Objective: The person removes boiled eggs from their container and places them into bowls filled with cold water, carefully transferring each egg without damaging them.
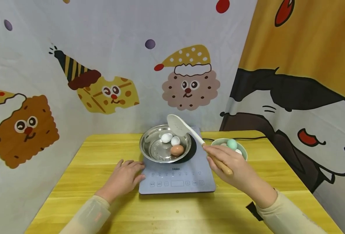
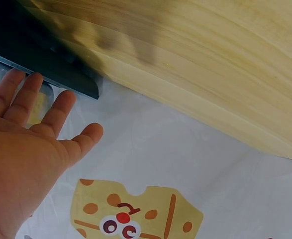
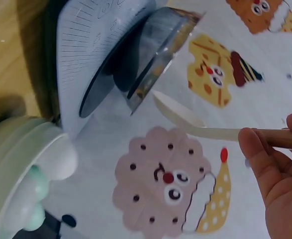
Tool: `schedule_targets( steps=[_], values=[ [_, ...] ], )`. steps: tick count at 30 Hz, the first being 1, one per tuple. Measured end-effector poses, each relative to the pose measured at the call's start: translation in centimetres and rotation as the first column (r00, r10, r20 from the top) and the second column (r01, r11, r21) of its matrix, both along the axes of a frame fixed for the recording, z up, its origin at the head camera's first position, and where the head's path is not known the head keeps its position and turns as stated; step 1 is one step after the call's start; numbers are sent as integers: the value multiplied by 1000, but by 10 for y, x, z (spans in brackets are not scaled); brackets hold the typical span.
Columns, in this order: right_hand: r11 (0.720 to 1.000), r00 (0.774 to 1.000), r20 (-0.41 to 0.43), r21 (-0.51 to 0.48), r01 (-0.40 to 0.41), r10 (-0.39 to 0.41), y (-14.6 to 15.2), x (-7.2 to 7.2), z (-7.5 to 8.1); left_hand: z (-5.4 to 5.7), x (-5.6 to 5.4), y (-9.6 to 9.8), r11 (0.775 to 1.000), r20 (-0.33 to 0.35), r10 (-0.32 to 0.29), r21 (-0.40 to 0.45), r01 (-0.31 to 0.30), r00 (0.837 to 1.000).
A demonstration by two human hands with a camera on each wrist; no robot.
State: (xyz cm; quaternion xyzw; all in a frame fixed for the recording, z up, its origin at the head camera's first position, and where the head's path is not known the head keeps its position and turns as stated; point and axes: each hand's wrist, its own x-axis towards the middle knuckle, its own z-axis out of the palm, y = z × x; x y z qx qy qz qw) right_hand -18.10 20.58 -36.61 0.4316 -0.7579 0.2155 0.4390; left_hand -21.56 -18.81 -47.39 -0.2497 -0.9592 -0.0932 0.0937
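Note:
My right hand (image 1: 232, 165) grips the wooden handle of a white cooking spoon (image 1: 187, 127), its head raised over the right rim of a steel pan (image 1: 149, 150). In the right wrist view the spoon (image 3: 183, 115) is apart from the pan (image 3: 160, 55). Inside the pan are two white eggs (image 1: 166, 137) and a brown egg (image 1: 177, 149). The pan stands on a grey induction cooker (image 1: 176, 177), off to the left of its black ring. My left hand (image 1: 125, 177) has its fingers spread at the cooker's left edge, holding nothing.
A pale green bowl (image 1: 245, 152) with white and green eggs (image 1: 232, 144) stands right of the cooker, partly behind my right hand. A black cord (image 1: 254, 138) runs along the back of the wooden table (image 1: 108, 152). A printed curtain (image 1: 117, 32) hangs behind.

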Motion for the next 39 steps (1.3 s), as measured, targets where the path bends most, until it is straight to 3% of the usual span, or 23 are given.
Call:
schedule_targets(
  steps=[6, 12, 31, 39],
  values=[
    [986, 1000, 0, 163, 23, -24, -25, -21, -1, -1, 0, 0, 1000, -12, -7, 1, 7, 1000],
    [981, 1000, 12, 196, -16, 14, -37, -28, -4, -2, 1, 0, 1000, -11, -4, 14, 4, 1000],
    [980, 997, 40, 183, -73, 67, -47, -4, -16, 0, 0, 1, 1000, -6, -12, -1, 12, 1000],
    [989, 988, 97, 74, -127, 120, -37, 8, -18, 1, 1, 3, 1000, -11, -11, 5, 11, 1000]
  ],
)
